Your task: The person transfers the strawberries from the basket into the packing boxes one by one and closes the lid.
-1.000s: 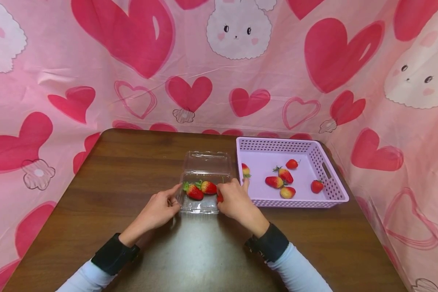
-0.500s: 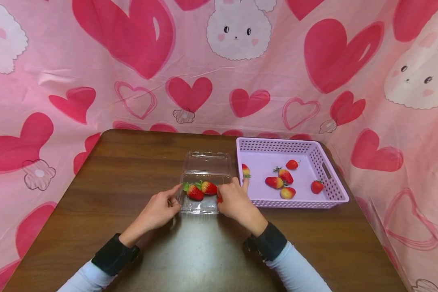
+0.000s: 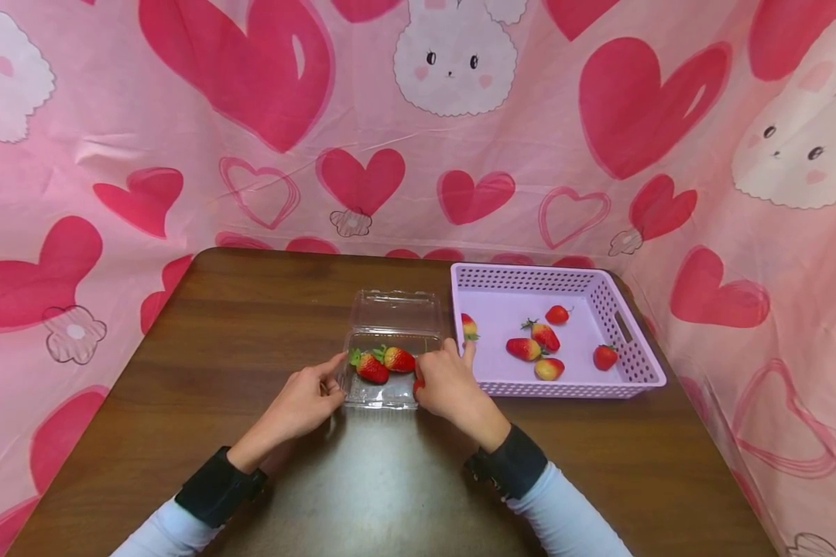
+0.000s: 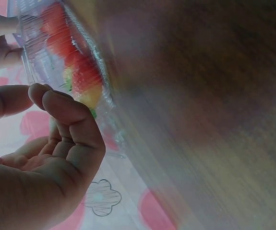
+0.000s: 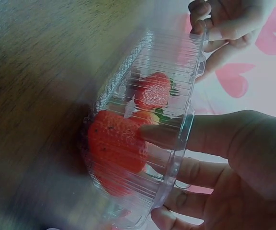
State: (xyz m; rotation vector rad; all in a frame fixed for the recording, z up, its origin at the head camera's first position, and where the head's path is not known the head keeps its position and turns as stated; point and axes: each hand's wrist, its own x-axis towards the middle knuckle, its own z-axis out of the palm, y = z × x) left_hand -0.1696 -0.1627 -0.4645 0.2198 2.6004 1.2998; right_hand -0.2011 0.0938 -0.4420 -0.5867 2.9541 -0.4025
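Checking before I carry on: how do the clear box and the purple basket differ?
The clear box is see-through; the purple basket is opaque, with perforated walls. The box is smaller; the basket is wider and deeper front to back. The box has an open lid; the basket shows none. Both sit on the table and hold strawberries.

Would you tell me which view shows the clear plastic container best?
The head view, which shows the clear plastic container from above, open lid included. The left wrist view shows its ribbed side, partly behind the left hand; the right wrist view, a ribbed side and rim.
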